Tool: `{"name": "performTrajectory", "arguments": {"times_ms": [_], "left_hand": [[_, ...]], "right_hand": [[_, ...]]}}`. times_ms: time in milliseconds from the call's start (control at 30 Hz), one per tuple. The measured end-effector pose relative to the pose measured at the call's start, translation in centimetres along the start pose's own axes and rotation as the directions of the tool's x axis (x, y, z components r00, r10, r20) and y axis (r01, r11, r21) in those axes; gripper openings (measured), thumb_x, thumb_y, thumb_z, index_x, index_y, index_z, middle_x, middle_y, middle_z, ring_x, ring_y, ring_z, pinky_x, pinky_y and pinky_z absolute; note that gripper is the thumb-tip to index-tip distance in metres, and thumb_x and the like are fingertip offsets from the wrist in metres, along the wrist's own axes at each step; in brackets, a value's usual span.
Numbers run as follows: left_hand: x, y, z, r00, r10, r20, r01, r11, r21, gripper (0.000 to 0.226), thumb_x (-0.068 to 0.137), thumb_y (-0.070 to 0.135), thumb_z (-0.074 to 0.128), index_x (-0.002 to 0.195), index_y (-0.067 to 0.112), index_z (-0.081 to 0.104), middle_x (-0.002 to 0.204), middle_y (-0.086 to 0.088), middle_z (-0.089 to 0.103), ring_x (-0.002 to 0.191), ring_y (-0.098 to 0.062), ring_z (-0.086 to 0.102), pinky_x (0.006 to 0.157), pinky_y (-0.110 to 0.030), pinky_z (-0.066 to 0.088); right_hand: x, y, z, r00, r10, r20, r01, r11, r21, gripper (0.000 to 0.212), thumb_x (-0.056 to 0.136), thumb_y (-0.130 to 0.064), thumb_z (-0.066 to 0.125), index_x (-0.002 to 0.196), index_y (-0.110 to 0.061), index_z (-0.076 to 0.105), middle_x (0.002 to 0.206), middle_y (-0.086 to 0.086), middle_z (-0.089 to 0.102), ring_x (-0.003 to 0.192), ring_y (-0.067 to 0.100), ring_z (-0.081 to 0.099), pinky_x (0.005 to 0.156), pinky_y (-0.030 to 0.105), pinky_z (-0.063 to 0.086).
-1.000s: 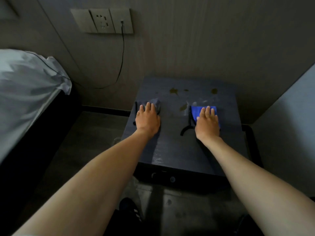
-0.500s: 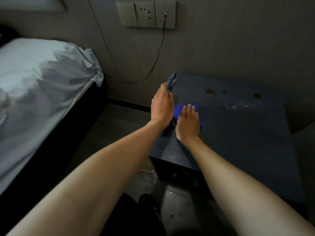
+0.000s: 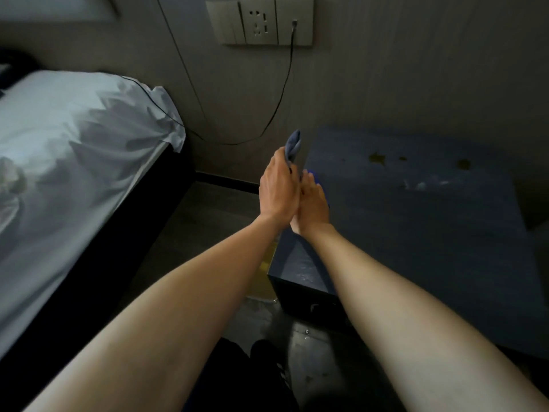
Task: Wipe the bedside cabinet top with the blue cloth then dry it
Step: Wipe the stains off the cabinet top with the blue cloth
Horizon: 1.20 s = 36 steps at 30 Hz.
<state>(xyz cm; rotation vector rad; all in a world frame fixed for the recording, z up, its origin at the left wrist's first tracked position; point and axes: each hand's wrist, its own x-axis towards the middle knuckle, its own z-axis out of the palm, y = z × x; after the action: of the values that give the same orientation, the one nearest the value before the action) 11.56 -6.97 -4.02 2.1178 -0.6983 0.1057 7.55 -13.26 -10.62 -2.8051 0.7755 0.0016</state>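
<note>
At centre frame the right hand, fingers flat, has slid the bright blue cloth to the left edge of the dark cabinet-top bench. The left hand has lifted its folded grey cloth, pinched upright. Brown stains at the upper right remain (wiping looks unfinished).

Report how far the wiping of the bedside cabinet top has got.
Done: little that shows; a wet smear glistens mid-top. In hand: the right hand presses the blue cloth flat at the left edge of the cabinet top, while the left hand grips the grey cloth up off it. Left: the brown stains near the back, then drying.
</note>
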Motion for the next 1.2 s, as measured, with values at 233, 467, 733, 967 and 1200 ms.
{"name": "performTrajectory", "arguments": {"times_ms": [233,467,733,967,1200], "left_hand": [[-0.6,1.4,3.3,0.998,0.031,0.059,-0.039,0.989,0.141,0.023,0.099,0.014,0.041,0.120,0.011,0.052,0.115,-0.009,0.062,0.103,-0.029,0.059,0.074,-0.035,0.038],[-3.4,1.4,6.6,0.913,0.115,0.391,-0.265,0.896,0.357,0.039,0.095,0.006,0.045,0.134,0.001,0.047,0.140,-0.019,0.051,0.134,-0.036,0.044,0.111,-0.044,0.036],[-4.4,2.4,7.3,0.903,0.222,0.368,-0.398,0.757,0.518,0.065,0.087,0.055,0.047,0.132,0.008,0.054,0.138,-0.012,0.057,0.130,-0.029,0.049,0.117,-0.050,0.027],[-6.5,10.0,14.3,0.761,0.414,0.499,-0.547,0.824,0.150,0.048,0.094,0.014,0.049,0.141,0.006,0.049,0.150,-0.012,0.047,0.139,-0.027,0.043,0.119,-0.038,0.025],[-8.6,17.6,21.7,0.697,0.380,0.608,-0.479,0.878,0.000,0.047,0.106,0.018,0.032,0.151,0.006,0.035,0.160,-0.011,0.032,0.151,-0.024,0.021,0.122,-0.040,0.016]], "right_hand": [[0.9,9.5,-1.8,0.989,0.142,-0.037,-0.140,0.989,0.050,0.059,0.107,-0.026,0.022,0.157,-0.002,0.003,0.166,0.012,-0.002,0.153,0.024,-0.004,0.122,0.036,0.003],[-0.3,18.2,-3.5,0.954,0.292,-0.073,-0.286,0.955,0.082,0.058,0.107,-0.025,0.023,0.156,-0.002,0.005,0.165,0.014,-0.002,0.153,0.025,-0.002,0.122,0.038,0.005],[-4.3,26.5,-5.7,0.900,0.429,-0.074,-0.422,0.901,0.101,0.058,0.107,-0.027,0.020,0.157,-0.003,0.003,0.166,0.013,-0.004,0.153,0.025,-0.004,0.123,0.039,0.004],[-6.7,29.8,-6.7,0.870,0.487,-0.073,-0.478,0.871,0.109,0.059,0.107,-0.028,0.022,0.156,-0.003,0.003,0.166,0.013,-0.005,0.153,0.025,-0.004,0.124,0.040,0.006],[-8.0,31.6,-7.7,0.852,0.522,-0.034,-0.518,0.851,0.080,0.061,0.107,-0.033,0.023,0.156,-0.003,0.003,0.166,0.013,-0.003,0.153,0.024,-0.001,0.123,0.037,0.009]]}}
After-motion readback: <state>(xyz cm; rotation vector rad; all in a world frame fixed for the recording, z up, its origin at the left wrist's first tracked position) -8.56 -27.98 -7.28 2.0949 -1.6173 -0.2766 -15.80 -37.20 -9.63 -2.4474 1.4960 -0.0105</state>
